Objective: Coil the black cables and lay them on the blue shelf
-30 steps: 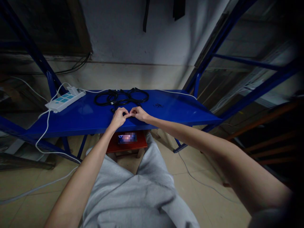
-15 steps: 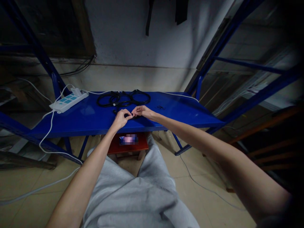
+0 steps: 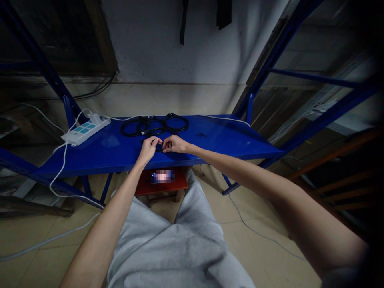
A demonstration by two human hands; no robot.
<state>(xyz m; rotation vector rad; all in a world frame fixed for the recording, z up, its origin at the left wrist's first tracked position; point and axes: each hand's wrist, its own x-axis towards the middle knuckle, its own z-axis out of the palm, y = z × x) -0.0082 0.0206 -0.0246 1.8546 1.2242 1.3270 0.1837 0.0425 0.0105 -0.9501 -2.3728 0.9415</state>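
At the front of the blue shelf, a black cable lies between my two hands, partly hidden by the fingers. My left hand is closed on its left part, thumb and fingers pinched together. Close beside it, my right hand pinches the same cable from the right, fingers curled. Just beyond my hands rest coiled black cables in loose loops. A light-coloured connector end shows near the middle of these coils.
A white power strip with a plug in it sits at the shelf's left, its white cord hanging to the floor. Below the shelf, a red stool carries a phone-like device with a blurred screen. Blue uprights frame the shelf.
My hands have shifted slightly left along the cable, and a small gap has opened between their fingertips. The right hand's fingers are more curled. The coils behind are unmoved.
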